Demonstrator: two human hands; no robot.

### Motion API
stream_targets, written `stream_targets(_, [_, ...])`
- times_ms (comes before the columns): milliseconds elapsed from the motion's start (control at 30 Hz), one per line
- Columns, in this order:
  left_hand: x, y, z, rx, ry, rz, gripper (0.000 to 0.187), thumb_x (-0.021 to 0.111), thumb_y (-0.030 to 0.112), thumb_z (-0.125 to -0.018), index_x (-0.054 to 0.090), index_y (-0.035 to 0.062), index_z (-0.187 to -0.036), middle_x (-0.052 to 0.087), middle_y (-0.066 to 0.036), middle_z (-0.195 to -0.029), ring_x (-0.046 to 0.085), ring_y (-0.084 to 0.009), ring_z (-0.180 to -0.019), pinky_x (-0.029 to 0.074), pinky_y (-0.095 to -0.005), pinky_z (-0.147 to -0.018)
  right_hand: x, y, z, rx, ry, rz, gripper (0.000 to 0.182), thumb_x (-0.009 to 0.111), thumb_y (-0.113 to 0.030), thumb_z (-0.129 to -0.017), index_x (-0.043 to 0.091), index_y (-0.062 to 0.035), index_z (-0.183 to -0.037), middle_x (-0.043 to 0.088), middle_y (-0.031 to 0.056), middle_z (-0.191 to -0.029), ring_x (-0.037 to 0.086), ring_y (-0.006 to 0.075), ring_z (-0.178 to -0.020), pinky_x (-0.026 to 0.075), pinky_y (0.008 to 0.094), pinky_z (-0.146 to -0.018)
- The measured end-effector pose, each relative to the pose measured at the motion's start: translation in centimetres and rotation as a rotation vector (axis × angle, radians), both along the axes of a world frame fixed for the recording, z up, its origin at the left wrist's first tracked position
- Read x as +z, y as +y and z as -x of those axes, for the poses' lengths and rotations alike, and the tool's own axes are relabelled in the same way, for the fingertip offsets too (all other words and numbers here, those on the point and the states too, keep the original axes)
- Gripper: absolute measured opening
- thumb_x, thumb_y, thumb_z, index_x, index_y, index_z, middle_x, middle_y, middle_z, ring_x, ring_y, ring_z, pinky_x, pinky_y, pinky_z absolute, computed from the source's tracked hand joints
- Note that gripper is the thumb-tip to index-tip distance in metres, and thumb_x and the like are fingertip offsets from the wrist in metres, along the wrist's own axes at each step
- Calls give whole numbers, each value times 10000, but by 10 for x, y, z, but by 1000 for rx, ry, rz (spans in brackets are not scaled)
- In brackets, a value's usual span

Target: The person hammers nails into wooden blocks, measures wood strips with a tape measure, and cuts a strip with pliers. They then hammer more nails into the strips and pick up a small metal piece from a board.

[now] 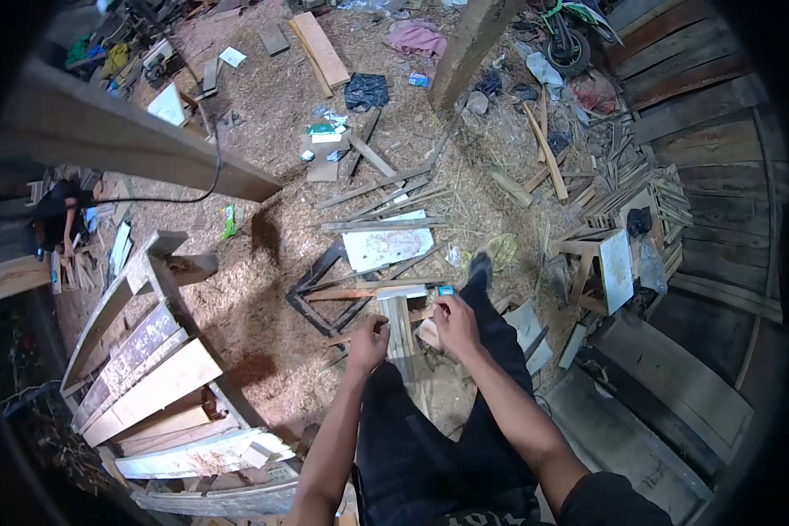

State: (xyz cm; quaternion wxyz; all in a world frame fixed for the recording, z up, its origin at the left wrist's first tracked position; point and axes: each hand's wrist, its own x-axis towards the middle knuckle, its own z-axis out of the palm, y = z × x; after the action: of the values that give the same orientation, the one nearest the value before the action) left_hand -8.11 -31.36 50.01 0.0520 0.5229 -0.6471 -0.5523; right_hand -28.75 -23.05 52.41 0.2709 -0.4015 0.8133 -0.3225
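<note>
My left hand (370,343) hangs over my left knee, its fingers curled and pressed together; I cannot make out whether anything is in them. My right hand (455,325) is bent inward above my right leg, with fingers curled too, and what they may hold is hidden. Between the hands, narrow wooden boards (398,328) run away from me on the ground between my legs. Just beyond the right fingertips lies a small blue packet (446,290). Ahead sits a dark angled wooden frame (300,302), and past it a marked white board (387,251).
Sawdust covers the ground, with scattered wood strips. A wooden post (469,48) stands ahead; a thick beam (131,127) crosses at left. A curved wooden structure (153,386) is at lower left. At right is a white-topped box (616,270). Another person (61,210) crouches far left.
</note>
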Motion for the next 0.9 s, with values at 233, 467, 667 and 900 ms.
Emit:
stream_targets(233, [-50,-8,94,2,-158,99,239,648,199,-932,657,20,-1089,720,-165,-930,710,-279,-879,540,-381,-754,-67,3,135,4,-46,-55,119,660,-126,-900,604,-27,-935,642,169,-884,653,373,-789,528,455,-719])
stream_targets(467, [-89,-21,325,26,-163,19,155,680,146,-912,614,26,-984,710,-132,-871,711,-234,-831,525,-346,-713,-92,5,331,-288,-105,48,167,730,-108,-851,585,-31,-881,608,135,-813,647,320,-734,517,414,-670])
stream_targets(667, [-47,-60,551,-281,18,86,162,675,161,-934,645,41,-1039,725,-145,-933,712,-255,-860,537,-357,-732,-60,37,480,-544,44,-16,221,722,-187,-885,666,-15,-1013,688,177,-912,687,362,-868,538,442,-769])
stream_targets(900, [-14,-64,713,-605,205,202,183,667,142,-947,651,40,-1097,726,-161,-935,728,-260,-848,554,-368,-711,-47,74,570,-779,217,23,315,734,-190,-875,602,-29,-1111,645,165,-988,639,381,-914,502,469,-789])
